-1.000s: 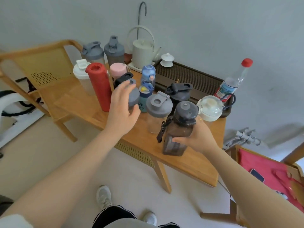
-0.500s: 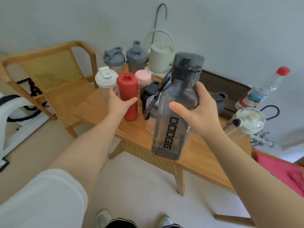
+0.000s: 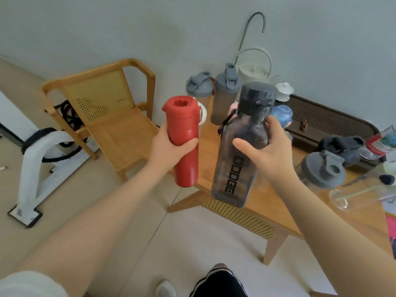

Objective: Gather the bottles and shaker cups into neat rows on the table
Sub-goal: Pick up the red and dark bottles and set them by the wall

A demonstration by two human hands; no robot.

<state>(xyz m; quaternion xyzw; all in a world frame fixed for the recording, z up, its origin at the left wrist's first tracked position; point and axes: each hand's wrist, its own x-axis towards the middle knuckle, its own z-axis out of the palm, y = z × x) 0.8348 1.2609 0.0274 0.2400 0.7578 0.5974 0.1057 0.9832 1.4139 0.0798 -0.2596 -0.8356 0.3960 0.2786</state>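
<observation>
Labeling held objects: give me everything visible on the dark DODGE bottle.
The dark bottle is smoky, see-through grey plastic with a squarish body, black DODGE lettering running down one face, a wide dark grey screw cap with a latch, and a dark strap hanging from the neck. It looks empty. It is held off the table, nearly upright and leaning slightly. The right hand grips its upper body, thumb across the front, fingers behind. Nothing else touches it.

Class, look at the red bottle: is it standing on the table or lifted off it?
Lifted. The left hand grips the red bottle in mid-air, its base hanging over the floor beside the table.
</observation>
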